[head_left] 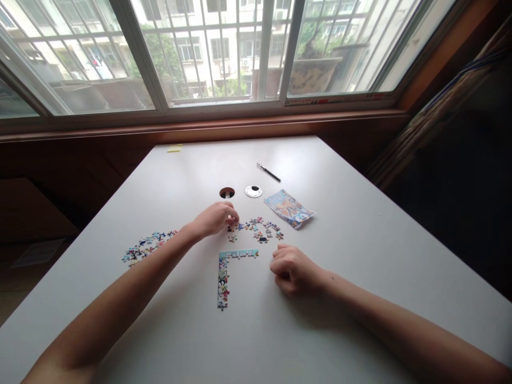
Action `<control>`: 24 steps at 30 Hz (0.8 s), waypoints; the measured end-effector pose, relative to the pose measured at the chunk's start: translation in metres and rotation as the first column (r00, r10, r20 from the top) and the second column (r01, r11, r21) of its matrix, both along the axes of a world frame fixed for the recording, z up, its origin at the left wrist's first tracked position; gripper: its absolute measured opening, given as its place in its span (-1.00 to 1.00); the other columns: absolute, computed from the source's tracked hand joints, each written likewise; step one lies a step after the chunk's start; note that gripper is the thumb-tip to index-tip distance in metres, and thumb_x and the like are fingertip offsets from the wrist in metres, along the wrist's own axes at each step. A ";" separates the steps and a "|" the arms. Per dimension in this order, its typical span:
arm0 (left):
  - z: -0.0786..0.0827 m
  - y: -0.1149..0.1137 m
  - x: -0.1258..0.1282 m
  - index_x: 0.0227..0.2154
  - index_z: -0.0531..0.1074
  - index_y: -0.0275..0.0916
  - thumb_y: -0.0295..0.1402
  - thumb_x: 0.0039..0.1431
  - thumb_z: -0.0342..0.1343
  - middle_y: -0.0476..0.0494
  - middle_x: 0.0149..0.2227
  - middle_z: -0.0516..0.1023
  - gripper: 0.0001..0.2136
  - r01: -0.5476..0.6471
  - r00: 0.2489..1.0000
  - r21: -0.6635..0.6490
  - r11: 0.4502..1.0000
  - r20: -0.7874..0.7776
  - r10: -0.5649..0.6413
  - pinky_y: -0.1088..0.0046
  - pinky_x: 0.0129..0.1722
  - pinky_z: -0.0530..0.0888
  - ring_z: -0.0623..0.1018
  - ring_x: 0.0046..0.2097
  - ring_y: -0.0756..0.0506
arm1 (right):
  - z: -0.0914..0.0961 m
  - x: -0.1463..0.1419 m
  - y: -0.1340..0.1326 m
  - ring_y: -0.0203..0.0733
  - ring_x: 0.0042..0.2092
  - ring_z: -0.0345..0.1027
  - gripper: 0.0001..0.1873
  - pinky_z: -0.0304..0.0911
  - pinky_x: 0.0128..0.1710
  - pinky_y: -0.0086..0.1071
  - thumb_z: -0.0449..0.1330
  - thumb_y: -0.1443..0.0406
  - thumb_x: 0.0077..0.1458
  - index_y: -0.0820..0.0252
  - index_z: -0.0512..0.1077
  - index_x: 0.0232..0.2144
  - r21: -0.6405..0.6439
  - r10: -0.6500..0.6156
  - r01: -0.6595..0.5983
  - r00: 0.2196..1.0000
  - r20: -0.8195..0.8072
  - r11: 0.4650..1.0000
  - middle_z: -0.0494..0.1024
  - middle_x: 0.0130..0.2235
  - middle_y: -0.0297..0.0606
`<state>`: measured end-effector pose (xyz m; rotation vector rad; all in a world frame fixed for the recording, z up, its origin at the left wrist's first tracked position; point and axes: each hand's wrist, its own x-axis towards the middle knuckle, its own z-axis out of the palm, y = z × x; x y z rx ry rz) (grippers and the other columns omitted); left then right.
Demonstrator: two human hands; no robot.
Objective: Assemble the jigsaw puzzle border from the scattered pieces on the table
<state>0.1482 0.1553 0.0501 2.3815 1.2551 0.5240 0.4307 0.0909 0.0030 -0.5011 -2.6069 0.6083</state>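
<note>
My left hand (218, 217) reaches over a loose group of jigsaw pieces (256, 226), its fingertips pinched at the group's left end around what looks like a jigsaw piece (230, 219), partly hidden by the fingers. Below lies a joined L-shaped puzzle border (223, 274), with a light-blue strip along its top and a multicoloured strip down its left side. To the right of the border, my right hand (294, 269) rests on the table in a loose fist, with nothing visible in it. A second heap of jigsaw pieces (148, 245) is partly covered by my left forearm.
A colourful printed picture sheet (289, 208) lies beyond the loose pieces, with a black pen (269, 172) farther back. The white table (192, 170) has a round cable hole (227, 192), its metal cover (253, 191) alongside. Yellow tape (175, 148) marks the far edge, before a barred window (220, 53).
</note>
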 end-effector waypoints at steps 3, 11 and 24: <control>0.010 -0.009 -0.013 -0.35 0.59 -0.30 -0.49 0.15 0.17 -0.13 -0.35 0.59 -0.90 -0.069 0.996 -0.002 0.998 0.049 0.069 0.46 -0.31 0.48 0.56 -0.34 -0.03 | -0.001 0.001 0.001 -0.31 -0.52 -0.15 -0.68 -0.03 -0.38 -0.36 0.02 0.44 -0.34 0.13 -0.14 -0.64 -0.001 0.004 -0.004 1.000 -0.010 1.000 -0.03 -0.63 -0.49; 0.000 -0.151 -0.026 -0.26 0.60 -0.29 -0.36 0.19 0.29 -0.12 -0.36 0.67 -0.89 -0.140 0.912 -0.098 0.985 0.375 0.167 0.53 -0.37 0.60 0.64 -0.37 -0.03 | 0.013 -0.009 -0.024 -0.32 -0.47 0.06 -0.83 0.09 -0.38 -0.39 0.12 0.42 -0.01 0.12 0.20 -0.52 -0.036 -0.019 0.014 0.989 -0.150 0.999 0.27 -0.52 -0.43; -0.019 -0.208 -0.006 -0.26 0.56 -0.24 -0.43 0.15 0.33 -0.10 -0.37 0.68 -0.89 -0.037 0.857 0.106 0.994 0.514 -0.023 0.59 -0.36 0.58 0.65 -0.40 -0.02 | 0.017 -0.060 -0.100 -0.37 -0.49 0.29 -0.95 0.27 -0.46 -0.50 0.25 0.36 0.16 0.17 0.49 -0.27 -0.302 -0.118 -0.007 0.912 -0.392 0.953 0.52 -0.42 -0.31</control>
